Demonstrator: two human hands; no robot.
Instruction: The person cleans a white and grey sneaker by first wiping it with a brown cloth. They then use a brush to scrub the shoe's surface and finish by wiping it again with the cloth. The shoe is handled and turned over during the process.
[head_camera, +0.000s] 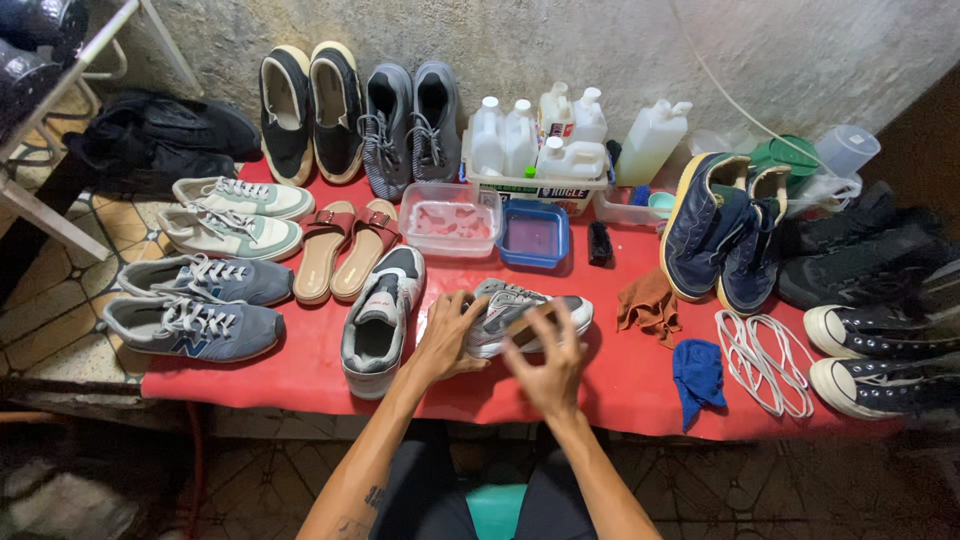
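A grey and white sneaker (520, 310) lies on its side on the red mat (300, 375) in front of me. My left hand (450, 335) rests on its heel end with fingers spread over it. Over the shoe's front half hovers my right hand (548, 365), blurred, fingers bent; whether it holds anything I cannot make out. Its matching sneaker (380, 320) stands upright just to the left.
Several pairs of shoes ring the mat: blue-grey sneakers (195, 305), tan sandals (345, 248), navy shoes (720, 235), black high-tops (880, 360). White laces (765, 360), a blue cloth (698, 375), a brown cloth (648, 303), two plastic tubs (450, 220), a small black brush (599, 243) and white bottles (540, 140) sit behind.
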